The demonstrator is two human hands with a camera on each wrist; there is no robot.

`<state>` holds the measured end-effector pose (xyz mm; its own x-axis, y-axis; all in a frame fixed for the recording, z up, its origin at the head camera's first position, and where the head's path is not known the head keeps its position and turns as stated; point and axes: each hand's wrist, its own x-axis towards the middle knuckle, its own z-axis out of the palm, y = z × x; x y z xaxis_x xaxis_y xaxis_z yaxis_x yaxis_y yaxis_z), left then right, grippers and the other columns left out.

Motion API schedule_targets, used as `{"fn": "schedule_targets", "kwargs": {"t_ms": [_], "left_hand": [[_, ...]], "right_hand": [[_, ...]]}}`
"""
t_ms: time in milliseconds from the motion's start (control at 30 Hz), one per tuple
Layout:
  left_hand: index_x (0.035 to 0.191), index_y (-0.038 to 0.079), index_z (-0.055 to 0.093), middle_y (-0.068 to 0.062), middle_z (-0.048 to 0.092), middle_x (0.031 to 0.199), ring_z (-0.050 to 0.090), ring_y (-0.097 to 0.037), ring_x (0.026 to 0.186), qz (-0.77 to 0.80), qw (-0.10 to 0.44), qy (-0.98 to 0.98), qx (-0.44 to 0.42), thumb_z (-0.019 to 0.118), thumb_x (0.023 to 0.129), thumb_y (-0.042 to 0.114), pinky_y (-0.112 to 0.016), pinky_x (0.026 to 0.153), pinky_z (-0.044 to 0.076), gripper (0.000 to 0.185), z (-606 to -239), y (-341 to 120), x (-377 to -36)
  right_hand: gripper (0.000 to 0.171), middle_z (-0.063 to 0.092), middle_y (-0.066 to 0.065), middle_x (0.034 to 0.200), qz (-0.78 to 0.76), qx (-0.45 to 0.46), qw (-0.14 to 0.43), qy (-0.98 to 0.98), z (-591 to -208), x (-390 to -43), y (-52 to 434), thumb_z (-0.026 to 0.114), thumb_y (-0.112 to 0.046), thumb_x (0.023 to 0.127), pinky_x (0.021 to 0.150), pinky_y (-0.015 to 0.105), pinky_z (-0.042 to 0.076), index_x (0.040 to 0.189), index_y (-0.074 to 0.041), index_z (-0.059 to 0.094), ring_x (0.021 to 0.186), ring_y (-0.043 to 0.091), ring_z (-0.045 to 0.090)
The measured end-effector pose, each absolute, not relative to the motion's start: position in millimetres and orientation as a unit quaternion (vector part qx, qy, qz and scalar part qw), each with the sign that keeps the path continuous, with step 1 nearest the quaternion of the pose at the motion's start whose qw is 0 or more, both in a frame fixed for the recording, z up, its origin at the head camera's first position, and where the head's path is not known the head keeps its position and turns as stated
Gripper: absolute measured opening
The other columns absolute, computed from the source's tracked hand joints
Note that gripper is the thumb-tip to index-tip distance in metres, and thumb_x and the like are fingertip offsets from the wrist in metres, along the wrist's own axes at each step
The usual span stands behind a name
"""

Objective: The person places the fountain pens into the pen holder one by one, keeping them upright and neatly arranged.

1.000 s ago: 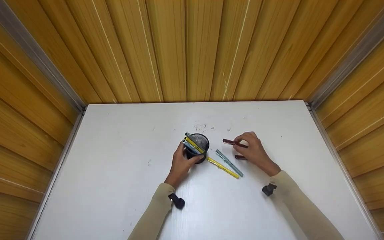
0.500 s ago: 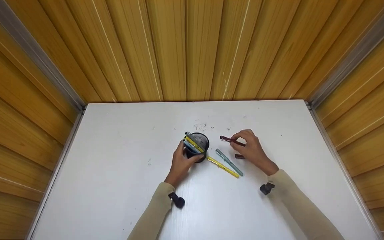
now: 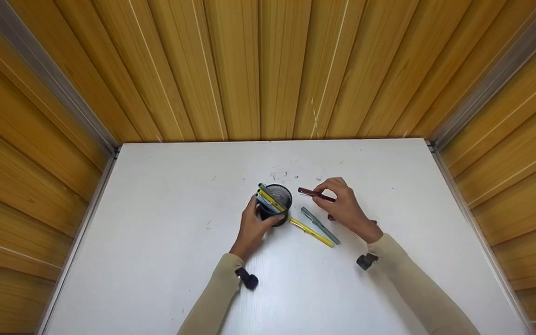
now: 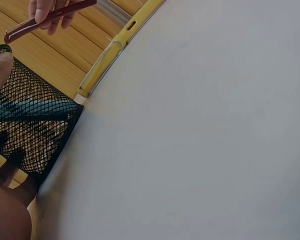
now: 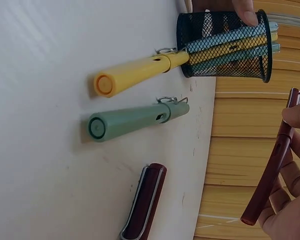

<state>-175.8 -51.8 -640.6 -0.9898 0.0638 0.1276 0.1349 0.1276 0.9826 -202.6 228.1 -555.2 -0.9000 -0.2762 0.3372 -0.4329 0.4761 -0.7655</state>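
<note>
A black mesh pen cup [image 3: 284,195] stands upright on the white table, and my left hand [image 3: 252,229] grips its side. Several pens lean in it toward the left: a yellow one [image 3: 271,200], a light blue one and a grey-green one. My right hand [image 3: 345,204] pinches a dark red pen [image 5: 270,175] between thumb and fingers, above the table and right of the cup. On the table between the hands lie a yellow pen [image 3: 312,232] and a grey-green pen [image 3: 320,225]. Partly hidden under my right hand is a second dark red pen [image 5: 146,200].
Wood-patterned panels [image 3: 277,70] rise behind the white table [image 3: 156,232] and at both sides. Metal corner posts [image 3: 496,70] stand at the back corners. A small black camera [image 3: 247,279] sits on each wrist.
My right hand has moved left and slightly away from me with the dark red pen, closer to the cup. More of the second dark red pen shows. The left hand has stayed on the cup.
</note>
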Motion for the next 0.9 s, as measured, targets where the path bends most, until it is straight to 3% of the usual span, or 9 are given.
{"fn": "schedule_targets", "kwargs": {"t_ms": [200,433,667,900], "left_hand": [[0.160,0.017,0.051,-0.004,0.063,0.151,0.053,-0.030,0.151,-0.660,0.025,-0.748,-0.065,0.095,0.088,0.026,-0.051,0.130,0.038,0.085,-640,-52,-176],[0.158,0.018,0.052,-0.003,0.064,0.150,0.053,-0.027,0.150,-0.662,0.030,-0.745,-0.071,0.095,0.088,0.027,-0.052,0.131,0.036,0.083,-641,-53,-177],[0.157,0.016,0.053,-0.002,0.065,0.148,0.054,-0.024,0.149,-0.659,0.039,-0.747,-0.077,0.096,0.087,0.027,-0.050,0.130,0.037,0.083,-642,-53,-178],[0.158,0.007,0.051,-0.010,0.063,0.150,0.054,-0.028,0.149,-0.650,0.044,-0.755,-0.075,0.092,0.086,0.010,-0.049,0.129,0.040,0.083,-641,-52,-178]], "right_hand": [[0.016,0.076,-0.001,0.107,0.477,0.221,0.084,-0.846,-551,-204,219,0.085,0.000,0.095,0.102,0.054,0.049,0.107,-0.011,0.081,0.115,0.024,0.058],[0.018,0.076,-0.002,0.106,0.480,0.236,0.090,-0.840,-545,-205,206,0.086,-0.002,0.095,0.101,0.044,0.046,0.108,-0.014,0.082,0.115,0.024,0.058],[0.017,0.076,-0.001,0.107,0.493,0.241,0.090,-0.831,-538,-206,193,0.087,-0.003,0.094,0.101,0.044,0.047,0.107,-0.013,0.082,0.115,0.025,0.059],[0.016,0.077,0.001,0.106,0.508,0.262,0.107,-0.814,-535,-209,186,0.086,-0.002,0.095,0.099,0.049,0.047,0.106,-0.013,0.082,0.112,0.028,0.061]]}}
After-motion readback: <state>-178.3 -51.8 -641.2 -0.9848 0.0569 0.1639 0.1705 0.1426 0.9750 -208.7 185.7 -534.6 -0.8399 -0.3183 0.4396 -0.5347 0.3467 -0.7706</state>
